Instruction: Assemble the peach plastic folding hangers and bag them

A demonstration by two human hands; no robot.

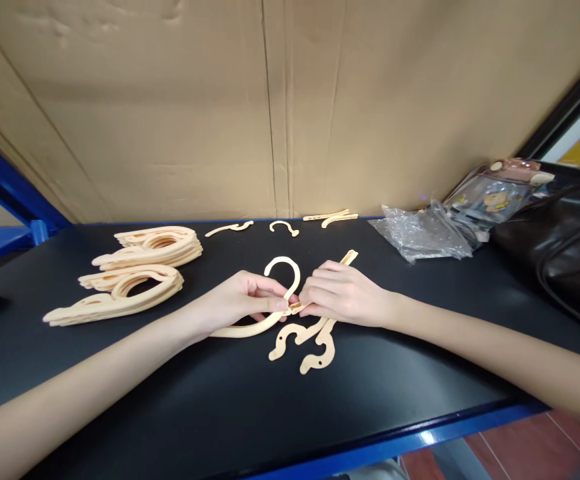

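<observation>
My left hand (251, 295) pinches a cream plastic hanger where its curved hook (297, 270) meets a hanger arm (245, 331). That arm stretches left beneath my left wrist. Close beside it, my right hand (345, 293) is closed around a cream hanger piece, whose near end touches or almost touches the base of the hook. A straight cream strip (351, 256) sticks out beyond my right knuckles; what it joins is hidden by the hand. Below my right hand lie two loose hanger arms with curled, holed ends (323, 360), partly covered.
Two stacks of folded cream hangers (170, 252) (120, 303) lie at the left. Along the back are a loose arm (230, 229), a hook (285, 228) and more strips (330, 217). Clear plastic bags (420, 233) and a black bag (560, 247) occupy the right. Cardboard (195, 120) stands behind.
</observation>
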